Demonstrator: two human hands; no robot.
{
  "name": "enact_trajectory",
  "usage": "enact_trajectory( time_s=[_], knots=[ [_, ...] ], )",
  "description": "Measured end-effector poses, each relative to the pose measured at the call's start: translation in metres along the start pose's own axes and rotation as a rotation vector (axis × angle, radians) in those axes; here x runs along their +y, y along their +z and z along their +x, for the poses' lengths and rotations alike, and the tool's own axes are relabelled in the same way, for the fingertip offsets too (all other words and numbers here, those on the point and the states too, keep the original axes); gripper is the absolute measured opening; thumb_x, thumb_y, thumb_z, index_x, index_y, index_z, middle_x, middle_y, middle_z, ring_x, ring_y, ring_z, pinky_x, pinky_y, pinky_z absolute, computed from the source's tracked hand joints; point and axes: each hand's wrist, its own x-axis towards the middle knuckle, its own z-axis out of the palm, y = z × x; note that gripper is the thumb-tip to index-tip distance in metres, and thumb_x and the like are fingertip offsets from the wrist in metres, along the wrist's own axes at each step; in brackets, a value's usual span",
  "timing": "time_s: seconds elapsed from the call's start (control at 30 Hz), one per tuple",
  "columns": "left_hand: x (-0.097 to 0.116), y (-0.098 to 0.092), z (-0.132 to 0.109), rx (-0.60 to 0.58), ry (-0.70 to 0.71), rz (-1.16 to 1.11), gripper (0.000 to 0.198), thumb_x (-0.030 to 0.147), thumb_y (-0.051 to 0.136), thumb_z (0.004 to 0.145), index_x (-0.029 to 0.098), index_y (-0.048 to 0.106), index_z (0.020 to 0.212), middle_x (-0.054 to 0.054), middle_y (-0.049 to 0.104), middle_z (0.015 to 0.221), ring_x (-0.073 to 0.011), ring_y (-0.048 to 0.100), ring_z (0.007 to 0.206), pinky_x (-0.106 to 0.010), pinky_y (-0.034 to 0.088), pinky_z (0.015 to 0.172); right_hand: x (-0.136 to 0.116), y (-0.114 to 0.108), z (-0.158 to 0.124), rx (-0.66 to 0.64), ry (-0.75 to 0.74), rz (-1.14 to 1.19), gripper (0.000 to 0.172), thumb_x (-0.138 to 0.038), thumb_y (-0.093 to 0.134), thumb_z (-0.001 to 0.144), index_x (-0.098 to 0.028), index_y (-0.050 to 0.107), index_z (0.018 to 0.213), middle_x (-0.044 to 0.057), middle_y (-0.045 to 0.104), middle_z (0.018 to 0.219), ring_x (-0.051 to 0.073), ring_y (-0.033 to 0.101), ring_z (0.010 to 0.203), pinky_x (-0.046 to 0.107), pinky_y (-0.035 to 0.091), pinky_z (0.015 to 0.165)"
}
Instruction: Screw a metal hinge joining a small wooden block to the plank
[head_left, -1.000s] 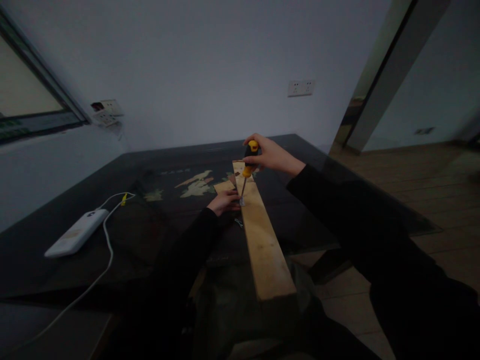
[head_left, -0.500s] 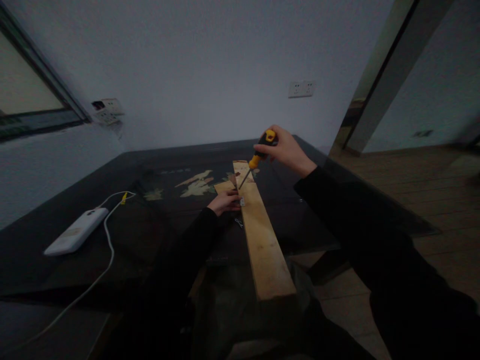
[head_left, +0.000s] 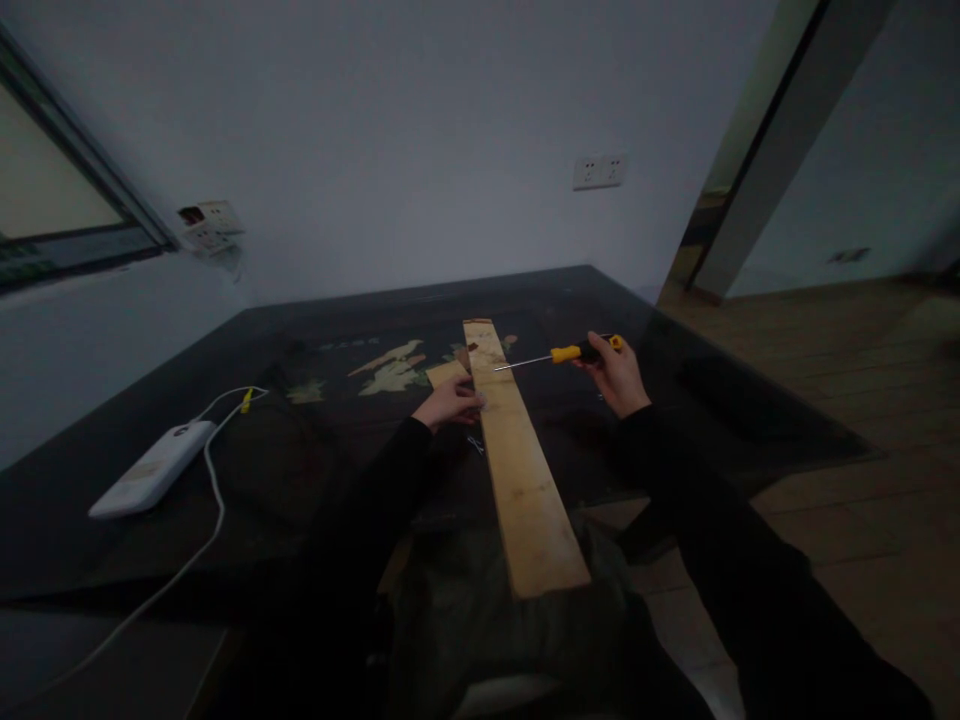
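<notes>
A long wooden board lies lengthwise on the dark table, its near end over my lap. My right hand grips a yellow and black screwdriver held nearly level, with the shaft pointing left and its tip over the board. At the board's left edge, my left hand has its fingers pressed against the side; what they may pinch there is too small to tell. Beyond that hand a short wood piece meets the board at an angle. Small metal bits lie just left of the board.
On the left of the table are a white power bank and its white cable, which runs over the front edge. The wall with a socket rises behind the table.
My right hand has moved right and down, turning the screwdriver from steep to nearly level. The metal piece seen by my left fingertips is now mostly covered.
</notes>
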Motion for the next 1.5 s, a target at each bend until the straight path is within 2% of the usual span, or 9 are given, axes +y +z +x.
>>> enact_trajectory(
  time_s=[0.17,0.33,0.4,0.5,0.6,0.73,1.03,1.27,1.5],
  knots=[
    [-0.001,0.003,-0.001,0.002,0.019,-0.003,0.069,0.019,0.079,0.069,0.017,0.045,0.13,-0.005,0.064,0.09,-0.0113,0.064,0.057,-0.025,0.055,0.056,0.005,-0.001,-0.003,0.007,0.012,-0.021,0.038,-0.037,0.08,0.06,-0.021,0.049,0.076,-0.005,0.057,0.07,0.011,0.062,0.061,0.024,0.057,0.051],
    [0.0,0.0,-0.001,0.053,0.013,0.086,0.068,0.026,0.074,0.075,0.019,0.04,0.133,-0.008,0.064,0.098,-0.0114,0.064,0.052,-0.024,0.052,0.053,0.005,-0.003,-0.004,0.011,0.025,-0.04,0.038,-0.037,0.079,0.061,-0.021,0.049,0.077,-0.005,0.057,0.07,0.011,0.062,0.059,0.024,0.057,0.051],
    [-0.003,-0.007,-0.004,0.137,0.077,0.212,0.056,0.031,0.07,0.078,0.018,0.045,0.126,-0.008,0.065,0.097,-0.0105,0.061,0.048,-0.024,0.049,0.05,0.006,-0.004,-0.003,0.021,0.032,-0.041,0.037,-0.036,0.079,0.061,-0.021,0.049,0.077,-0.004,0.058,0.07,0.011,0.062,0.06,0.023,0.056,0.049],
    [-0.013,-0.021,-0.017,0.25,0.3,0.45,0.026,0.033,0.065,0.081,0.017,0.058,0.101,-0.003,0.065,0.086,-0.0099,0.059,0.047,-0.024,0.047,0.053,0.006,-0.005,-0.002,0.035,0.029,-0.037,0.037,-0.035,0.079,0.061,-0.021,0.049,0.078,-0.004,0.057,0.071,0.011,0.063,0.062,0.022,0.055,0.049],
    [-0.023,-0.032,-0.037,0.122,0.55,0.621,0.013,0.031,0.06,0.083,0.018,0.063,0.083,-0.003,0.064,0.08,-0.0145,0.063,0.069,-0.026,0.049,0.069,0.006,-0.005,-0.002,0.039,0.021,-0.029,0.037,-0.035,0.079,0.062,-0.02,0.049,0.077,-0.004,0.056,0.072,0.011,0.062,0.062,0.024,0.056,0.052],
    [-0.03,-0.033,-0.054,-0.098,0.759,0.714,0.017,0.032,0.062,0.082,0.02,0.068,0.094,-0.008,0.062,0.104,-0.02,0.057,0.103,-0.031,0.043,0.094,0.006,-0.005,-0.003,0.039,0.016,-0.016,0.036,-0.035,0.079,0.062,-0.021,0.048,0.075,-0.004,0.056,0.071,0.011,0.061,0.062,0.025,0.057,0.053],
    [-0.034,-0.025,-0.044,-0.251,0.736,0.73,0.019,0.038,0.062,0.083,0.022,0.068,0.091,-0.008,0.063,0.103,-0.0209,0.056,0.105,-0.032,0.041,0.096,0.008,-0.004,-0.003,0.04,0.026,-0.032,0.035,-0.035,0.079,0.061,-0.021,0.05,0.075,-0.005,0.057,0.069,0.01,0.061,0.06,0.024,0.056,0.054],
    [-0.037,-0.04,-0.04,-0.179,0.681,0.798,0.022,0.041,0.059,0.085,0.021,0.068,0.086,-0.007,0.064,0.092,-0.0199,0.057,0.094,-0.03,0.043,0.088,0.009,-0.004,-0.004,0.045,0.042,-0.044,0.034,-0.035,0.078,0.061,-0.022,0.05,0.075,-0.005,0.058,0.069,0.01,0.061,0.059,0.024,0.055,0.052],
    [-0.038,-0.047,-0.038,-0.107,0.673,0.711,0.022,0.041,0.065,0.08,0.02,0.069,0.078,-0.006,0.065,0.087,-0.0185,0.059,0.087,-0.028,0.044,0.083,0.01,-0.004,-0.005,0.015,0.033,-0.033,0.033,-0.035,0.078,0.062,-0.021,0.051,0.075,-0.005,0.058,0.069,0.01,0.061,0.058,0.023,0.055,0.051]
  ],
)
